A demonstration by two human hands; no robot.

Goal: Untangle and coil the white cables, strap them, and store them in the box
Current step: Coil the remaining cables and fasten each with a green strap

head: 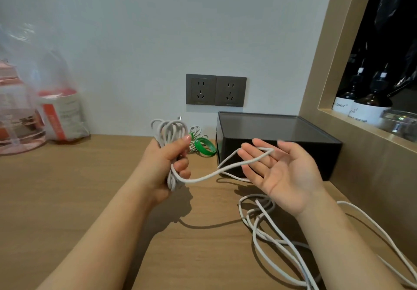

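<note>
My left hand (171,161) grips a bundle of coiled white cable (169,131), its loops sticking up above my fist. One strand (207,175) runs from the bundle to my right hand (282,172), which is held palm up with straight fingers, the cable draped over them. More loose white cable (270,228) lies tangled on the wooden desk below my right forearm. The black box (270,136) stands behind my right hand against the wall. A small coiled white cable with a green strap (204,146) lies left of the box.
A clear plastic bag with a red-and-white package (61,113) and a pink container (13,113) stand at the back left. Two wall sockets (215,90) sit above the box. A wooden-framed niche with bottles (365,104) rises on the right.
</note>
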